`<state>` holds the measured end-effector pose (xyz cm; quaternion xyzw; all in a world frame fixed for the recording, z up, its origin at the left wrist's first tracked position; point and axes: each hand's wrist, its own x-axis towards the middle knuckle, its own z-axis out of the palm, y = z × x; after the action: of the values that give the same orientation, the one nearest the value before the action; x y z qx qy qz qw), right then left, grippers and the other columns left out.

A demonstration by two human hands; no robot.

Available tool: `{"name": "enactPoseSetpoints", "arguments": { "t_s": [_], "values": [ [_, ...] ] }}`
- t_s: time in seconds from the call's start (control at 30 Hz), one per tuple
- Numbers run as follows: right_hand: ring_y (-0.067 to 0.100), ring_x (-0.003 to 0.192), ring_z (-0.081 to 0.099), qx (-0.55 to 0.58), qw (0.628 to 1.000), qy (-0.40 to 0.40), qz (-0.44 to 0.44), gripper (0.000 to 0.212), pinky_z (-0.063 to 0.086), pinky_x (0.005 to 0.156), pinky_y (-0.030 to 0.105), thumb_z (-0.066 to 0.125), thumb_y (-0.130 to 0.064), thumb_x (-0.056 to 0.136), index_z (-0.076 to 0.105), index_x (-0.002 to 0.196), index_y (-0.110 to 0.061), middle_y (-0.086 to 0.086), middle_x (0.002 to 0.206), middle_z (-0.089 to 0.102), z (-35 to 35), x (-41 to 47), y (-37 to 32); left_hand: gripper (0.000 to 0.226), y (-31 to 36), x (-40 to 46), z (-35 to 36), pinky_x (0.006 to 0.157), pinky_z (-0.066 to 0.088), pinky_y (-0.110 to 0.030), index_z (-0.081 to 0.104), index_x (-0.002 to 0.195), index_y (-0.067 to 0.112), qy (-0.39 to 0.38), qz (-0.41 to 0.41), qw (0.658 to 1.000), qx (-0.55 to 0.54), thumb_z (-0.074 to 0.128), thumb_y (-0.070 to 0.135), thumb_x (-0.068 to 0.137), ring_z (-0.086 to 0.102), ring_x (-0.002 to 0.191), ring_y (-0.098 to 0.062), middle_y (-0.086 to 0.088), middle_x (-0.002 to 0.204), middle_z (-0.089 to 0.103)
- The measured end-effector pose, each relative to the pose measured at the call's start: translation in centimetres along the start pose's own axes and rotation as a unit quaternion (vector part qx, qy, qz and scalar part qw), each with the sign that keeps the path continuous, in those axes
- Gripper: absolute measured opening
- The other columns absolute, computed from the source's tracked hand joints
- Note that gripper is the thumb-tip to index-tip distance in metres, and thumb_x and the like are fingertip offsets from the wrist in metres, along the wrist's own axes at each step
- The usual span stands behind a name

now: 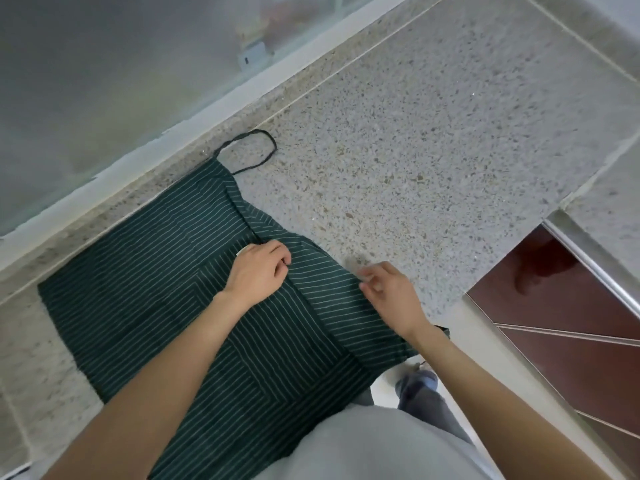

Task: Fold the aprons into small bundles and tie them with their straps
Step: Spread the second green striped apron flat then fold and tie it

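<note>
Matt dark-green striped cloth apron (145,292) with thin cord strap (258,147), speckled polished stone counter (433,133) (faintly glinting), glossy reddish-brown cabinet fronts (554,306), frosted glass pane (104,71)

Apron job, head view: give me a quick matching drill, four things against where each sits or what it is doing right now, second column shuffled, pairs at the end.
Things:
1. apron
2. neck loop
3. left hand
4. right hand

States:
A. lies bare on the speckled counter, beyond the cloth
B. spread flat, one side folded inward
C. at the cloth's right edge, fingers loosely bent
D. fingers curled, resting on the middle of the cloth

Pairs: 1-B, 2-A, 3-D, 4-C
</note>
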<state>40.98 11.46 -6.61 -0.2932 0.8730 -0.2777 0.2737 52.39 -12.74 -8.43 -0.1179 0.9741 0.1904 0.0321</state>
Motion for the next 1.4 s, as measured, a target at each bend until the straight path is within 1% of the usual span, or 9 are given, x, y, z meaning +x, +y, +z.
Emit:
{"name": "enactPoseSetpoints", "arguments": {
  "t_s": [0.1,0.2,0.37,0.53,0.67,0.9,1.13,1.27,1.4],
  "values": [
    [0.024,0.104,0.056,-0.101,0.991,-0.044,0.072,0.040,0.047,0.088,0.036,0.052,-0.039,0.093,0.051,0.126,-0.016,0.005,0.119,0.057,0.0,0.6,0.4,0.024,1.7,2.6,-0.3,0.099,0.040,-0.036,0.060,0.115,0.016,0.020,0.001,1.000,0.000,0.049,0.023,0.094,0.052,0.111,-0.020,0.000,0.119,0.059],
    [0.024,0.097,0.061,-0.049,0.991,-0.054,0.116,0.038,0.048,0.081,0.032,0.048,-0.040,0.095,0.052,0.124,-0.015,0.008,0.111,0.064,0.1,0.6,0.3,0.042,3.0,5.5,-0.1,0.110,0.026,-0.037,0.047,0.133,0.021,-0.104,0.005,0.994,0.023,0.044,0.040,0.096,0.038,0.128,-0.020,0.001,0.136,0.048],
    [0.021,0.099,0.060,0.033,0.989,-0.038,0.137,0.025,0.043,0.083,0.025,0.051,-0.024,0.096,0.062,0.114,-0.012,0.007,0.112,0.067,0.0,0.5,0.5,0.023,4.5,7.5,-0.1,0.106,0.028,-0.037,0.063,0.108,0.028,-0.195,0.051,0.976,0.075,0.056,0.040,0.090,0.050,0.109,-0.017,0.008,0.108,0.064],
    [0.017,0.093,0.061,0.015,0.988,-0.063,0.140,0.027,0.043,0.075,0.021,0.064,-0.023,0.088,0.064,0.113,-0.014,0.001,0.106,0.068,-0.1,0.4,1.0,0.018,4.4,7.6,0.1,0.095,0.031,-0.031,0.064,0.104,0.025,-0.074,0.064,0.995,0.021,0.049,0.032,0.095,0.053,0.100,-0.016,0.006,0.102,0.062],
    [0.018,0.071,0.055,0.021,0.990,0.047,0.134,0.018,0.036,0.061,0.026,0.054,-0.025,0.094,0.064,0.087,-0.012,0.000,0.079,0.063,-1.5,1.0,0.7,0.014,4.4,7.9,-0.8,0.079,0.045,-0.032,0.067,0.098,0.019,0.040,0.060,0.996,-0.048,0.056,0.025,0.092,0.059,0.085,-0.017,0.003,0.097,0.063],
    [0.018,0.051,0.048,0.223,0.963,0.083,0.127,0.027,0.042,0.056,0.030,0.048,-0.033,0.097,0.054,0.086,-0.009,-0.003,0.058,0.055,-9.2,5.7,1.1,0.015,5.9,12.2,-2.8,0.066,0.050,-0.033,0.064,0.099,0.020,0.044,-0.010,0.996,-0.074,0.052,0.028,0.094,0.060,0.071,-0.011,0.003,0.100,0.062],
    [0.020,0.067,0.055,-0.229,0.951,0.205,-0.044,0.021,0.038,0.057,0.028,0.054,-0.033,0.093,0.062,0.088,-0.014,0.001,0.072,0.060,-15.7,13.6,2.7,0.016,7.3,18.6,-2.1,0.074,0.050,-0.033,0.063,0.102,0.017,0.057,-0.056,0.993,-0.088,0.052,0.026,0.094,0.059,0.087,-0.015,0.000,0.099,0.064],
    [0.030,0.076,0.055,-0.342,0.892,0.251,-0.156,0.019,0.040,0.069,0.037,0.058,-0.025,0.089,0.065,0.083,-0.009,0.009,0.074,0.063,-17.1,18.4,3.9,0.016,7.6,21.1,-0.4,0.078,0.050,-0.031,0.062,0.103,0.015,0.085,-0.123,0.982,-0.117,0.051,0.024,0.095,0.059,0.085,-0.015,-0.001,0.100,0.063],
    [0.035,0.123,0.044,-0.327,0.917,0.191,-0.125,0.029,0.022,0.108,0.050,0.057,-0.022,0.089,0.061,0.116,-0.013,0.014,0.122,0.058,-16.1,21.0,5.8,0.030,8.2,21.5,1.2,0.090,0.048,-0.032,0.051,0.124,0.018,0.055,-0.165,0.963,-0.206,0.051,0.026,0.095,0.058,0.103,-0.015,-0.003,0.125,0.053]
  ]
}}
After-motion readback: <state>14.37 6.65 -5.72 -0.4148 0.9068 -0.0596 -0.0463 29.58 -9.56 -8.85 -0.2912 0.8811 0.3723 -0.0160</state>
